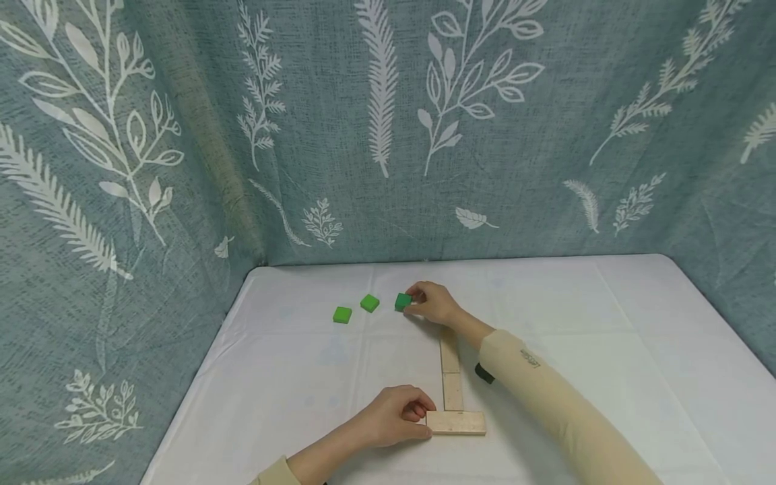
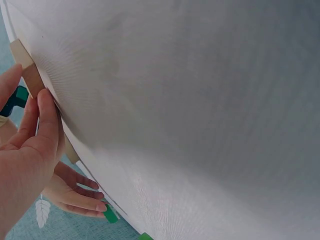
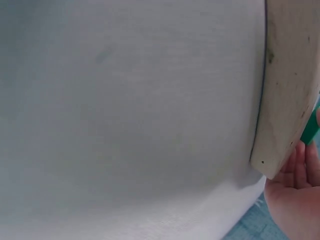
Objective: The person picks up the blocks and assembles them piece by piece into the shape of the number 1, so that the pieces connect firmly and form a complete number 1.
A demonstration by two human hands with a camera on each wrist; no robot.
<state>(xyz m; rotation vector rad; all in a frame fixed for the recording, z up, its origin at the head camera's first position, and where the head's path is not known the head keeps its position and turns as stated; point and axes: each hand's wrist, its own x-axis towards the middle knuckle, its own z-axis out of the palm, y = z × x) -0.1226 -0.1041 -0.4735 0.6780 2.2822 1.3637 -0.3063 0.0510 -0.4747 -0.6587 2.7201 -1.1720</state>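
Note:
Near the front of the table, my left hand [image 1: 394, 416] holds the left end of a light wooden block [image 1: 457, 423] lying crosswise. Thumb and fingers sit on either side of that end, which the left wrist view also shows. My right hand [image 1: 433, 303] is farther back and pinches a dark green block [image 1: 403, 302] between thumb and fingers. Two plain wooden blocks [image 1: 452, 391] lie end to end, running back from the crosswise one to beneath my right wrist. The right wrist view shows a wooden block [image 3: 287, 95] close by the right hand [image 3: 295, 192].
Two lighter green blocks, one [image 1: 370, 303] nearer the dark green block and another [image 1: 342, 315] farther left, lie on the white tablecloth [image 1: 291, 377]. A leaf-patterned curtain [image 1: 339, 135] stands behind and at the sides. A small black object [image 1: 484, 373] shows beside the right sleeve.

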